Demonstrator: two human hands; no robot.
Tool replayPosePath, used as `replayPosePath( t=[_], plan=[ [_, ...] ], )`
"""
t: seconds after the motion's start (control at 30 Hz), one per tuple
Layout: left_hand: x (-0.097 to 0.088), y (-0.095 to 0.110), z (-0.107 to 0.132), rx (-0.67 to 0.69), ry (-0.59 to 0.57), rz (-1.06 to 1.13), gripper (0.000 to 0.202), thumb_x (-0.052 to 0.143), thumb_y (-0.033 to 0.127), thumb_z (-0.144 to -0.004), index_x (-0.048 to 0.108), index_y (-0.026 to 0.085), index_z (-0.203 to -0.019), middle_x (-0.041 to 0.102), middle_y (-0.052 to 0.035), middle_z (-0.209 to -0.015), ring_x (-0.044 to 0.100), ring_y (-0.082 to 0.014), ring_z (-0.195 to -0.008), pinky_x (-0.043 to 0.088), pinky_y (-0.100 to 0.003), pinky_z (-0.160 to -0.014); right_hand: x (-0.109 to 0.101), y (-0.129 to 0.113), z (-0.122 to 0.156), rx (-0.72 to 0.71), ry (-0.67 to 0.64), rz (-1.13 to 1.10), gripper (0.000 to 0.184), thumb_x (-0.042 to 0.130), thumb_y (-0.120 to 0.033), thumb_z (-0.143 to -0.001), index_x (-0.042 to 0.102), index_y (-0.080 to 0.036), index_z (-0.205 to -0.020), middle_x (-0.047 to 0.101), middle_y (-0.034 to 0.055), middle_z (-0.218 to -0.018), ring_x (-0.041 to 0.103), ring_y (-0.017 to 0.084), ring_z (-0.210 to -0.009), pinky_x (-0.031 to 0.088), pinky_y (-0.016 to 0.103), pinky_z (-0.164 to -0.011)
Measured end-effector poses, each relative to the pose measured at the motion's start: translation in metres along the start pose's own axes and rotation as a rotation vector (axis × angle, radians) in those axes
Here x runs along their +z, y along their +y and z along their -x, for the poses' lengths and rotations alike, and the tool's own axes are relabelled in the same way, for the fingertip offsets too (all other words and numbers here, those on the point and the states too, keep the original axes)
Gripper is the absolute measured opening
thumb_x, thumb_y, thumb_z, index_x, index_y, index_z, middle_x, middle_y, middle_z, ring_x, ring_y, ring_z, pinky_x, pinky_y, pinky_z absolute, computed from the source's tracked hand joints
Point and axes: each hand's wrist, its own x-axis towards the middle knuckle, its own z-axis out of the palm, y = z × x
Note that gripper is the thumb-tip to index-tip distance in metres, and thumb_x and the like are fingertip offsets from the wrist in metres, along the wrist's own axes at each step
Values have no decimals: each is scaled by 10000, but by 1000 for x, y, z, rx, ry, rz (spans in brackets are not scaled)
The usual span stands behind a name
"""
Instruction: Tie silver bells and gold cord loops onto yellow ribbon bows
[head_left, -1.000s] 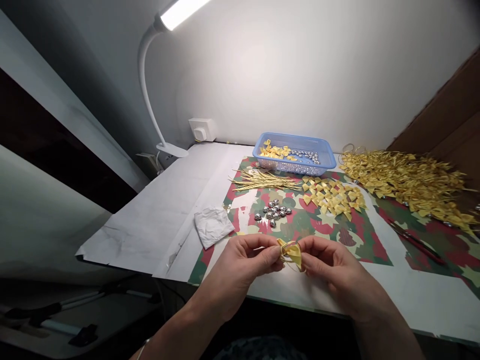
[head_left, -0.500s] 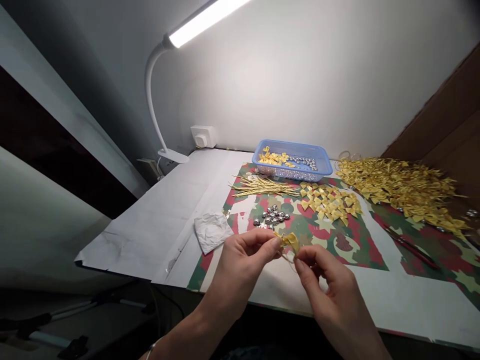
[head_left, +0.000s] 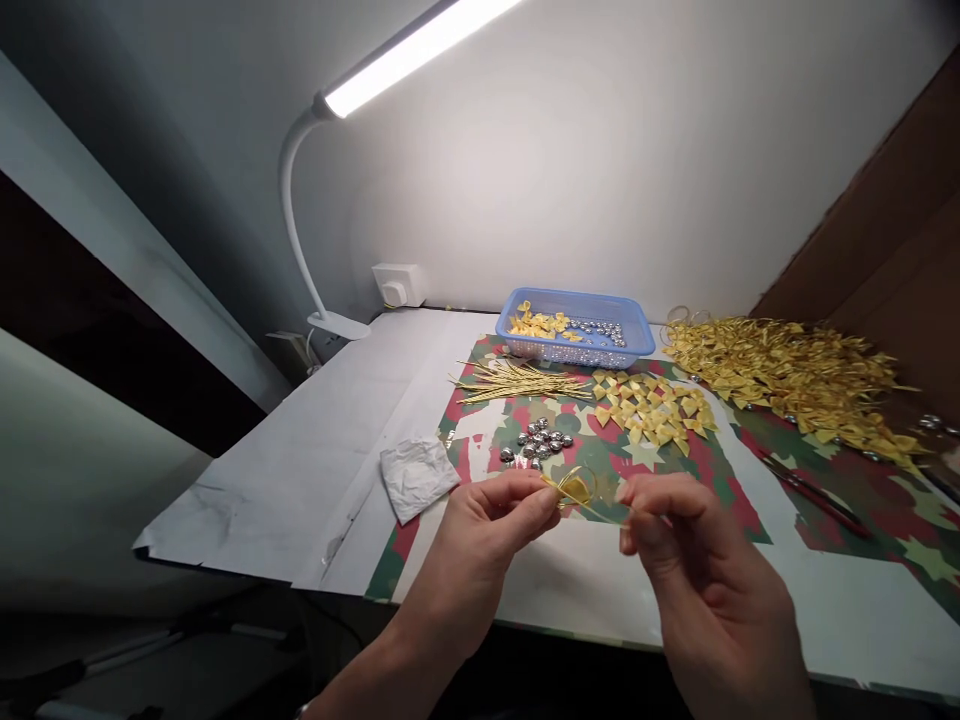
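Note:
A small gold ribbon bow (head_left: 574, 490) is pinched between the thumb and forefinger of my left hand (head_left: 499, 530). Thin gold cord loops around the bow, and one end (head_left: 606, 516) stretches right to my right hand (head_left: 697, 560), whose closed fingertips grip it. Just beyond my left fingers lies a cluster of silver jingle bells (head_left: 541, 440). Gold cord pieces (head_left: 521, 380) lie in a loose bundle behind the bells. To their right is a patch of loose gold bows (head_left: 652, 408).
A blue basket (head_left: 641, 348) with bows and silver bells stands against the wall. Farther right are a heap of gold corded bows (head_left: 795, 370) and dark-bladed scissors (head_left: 817, 495). Crumpled white paper (head_left: 416, 480) lies left; a clip-on lamp (head_left: 292, 200) lights the table.
My right hand has moved right, away from the bow, drawing the cord out straighter. My left hand still pinches the bow. The view has shifted slightly.

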Motion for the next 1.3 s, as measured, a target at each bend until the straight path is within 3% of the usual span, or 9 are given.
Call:
replayPosePath(
  t=[0.1, 0.17, 0.27, 0.33, 0.4, 0.6, 0.77, 0.97, 1.3],
  plan=[
    [-2, 0, 0, 40, 6, -76, 158, 704, 296, -857, 768, 175, -778, 636, -34, -859, 528, -178, -866, 459, -274, -809, -2, 11, -10, 45, 9, -24, 126, 523, -277, -981, 567, -228, -874, 582, 64, -1100, 551, 195, -1096, 484, 244, -750],
    [-1, 1, 2, 73, 15, -140, 148, 708, 288, -855, 770, 187, -766, 635, -31, -853, 522, -179, -880, 447, -258, -795, -4, 19, -15, 173, -99, -55, 183, 531, -343, -978, 574, -218, -851, 576, 73, -1191, 516, 218, -1193, 481, 268, -835],
    [0, 2, 3, 132, 48, -231, 121, 724, 268, -838, 778, 195, -757, 643, -33, -852, 544, -189, -904, 448, -248, -791, -6, 24, -16, 282, -296, -86, 228, 523, -394, -975, 583, -214, -848, 636, 48, -1007, 602, 187, -980, 490, 247, -762],
    [1, 2, 2, 169, 97, -257, 102, 735, 248, -823, 785, 198, -750, 650, -38, -882, 564, -196, -919, 458, -247, -792, -5, 22, -12, 220, -293, -43, 205, 522, -363, -975, 588, -213, -852, 610, 15, -833, 580, 151, -772, 469, 224, -652],
    [1, 2, 2, 193, 132, -254, 113, 739, 241, -819, 787, 197, -728, 651, -37, -887, 573, -192, -911, 459, -242, -790, -1, 19, -6, 124, -265, -3, 186, 513, -304, -976, 581, -208, -833, 578, -1, -766, 543, 131, -687, 450, 215, -607],
    [1, 0, 6, 31, 43, 53, 152, 729, 283, -839, 769, 169, -748, 656, -25, -774, 578, -173, -828, 477, -280, -816, 13, 18, 8, 106, -174, -9, 152, 488, -254, -983, 571, -208, -864, 606, 23, -869, 596, 147, -792, 484, 230, -675],
    [4, 2, 9, -61, 25, 226, 128, 743, 223, -817, 763, 133, -728, 694, -36, -771, 605, -155, -809, 505, -274, -849, 5, 12, 7, -50, 1, 164, 137, 521, -180, -971, 597, -225, -866, 576, 13, -877, 571, 129, -807, 463, 208, -695],
    [4, 1, 10, -83, 25, 280, 97, 749, 195, -810, 763, 132, -737, 721, -36, -783, 625, -139, -816, 522, -228, -826, 4, 9, 6, -273, -111, 305, 140, 552, -91, -932, 622, -196, -992, 595, 7, -829, 598, 93, -714, 488, 167, -649],
    [2, 0, 11, -84, 12, 300, 108, 733, 193, -834, 766, 125, -757, 740, -41, -795, 646, -132, -811, 538, -212, -813, 7, 12, 7, -275, -136, 343, 124, 547, -76, -931, 615, -162, -988, 554, 3, -784, 559, 70, -672, 461, 154, -625]
  ],
)
